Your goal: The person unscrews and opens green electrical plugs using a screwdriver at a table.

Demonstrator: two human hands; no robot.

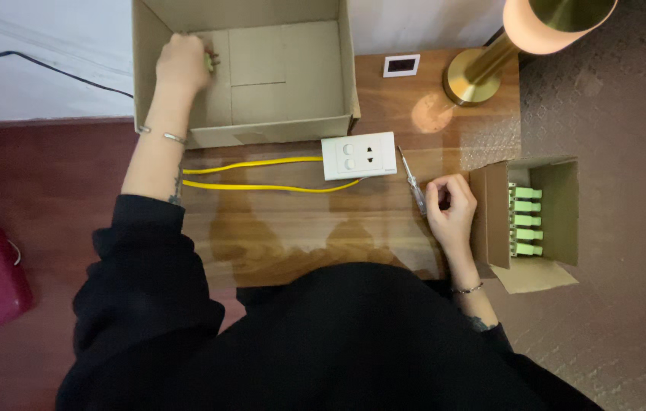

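Inside the big box (292, 68), at its left wall, the left hand (182, 65) is closing its fingers around a small greenish part (211, 59), which is sticking out just to the right of the fingertips. What that part is, I cannot tell; most of it is hiding behind the hand. A thin bracelet (164, 135) is circling the wrist, which is crossing the box's front edge.

Down on the wooden table (300, 228), the right hand (450, 209) is resting loosely curled, fingers bent inward. Its fingertips are touching the handle end of a slim screwdriver (413, 185), which is lying on the table and pointing up and left; whether the hand is truly gripping it I cannot tell.

Between the two hands, a white socket plate (358, 155) is lying face up, just left of the screwdriver tip, with two yellow wires (262, 175) running out of it leftward toward the left forearm. Just right of the right hand, a small box (563, 205) is lying on its side, showing a row of green parts (524, 221). A brass lamp (483, 72) is standing at the table's far right corner, well apart from both hands.
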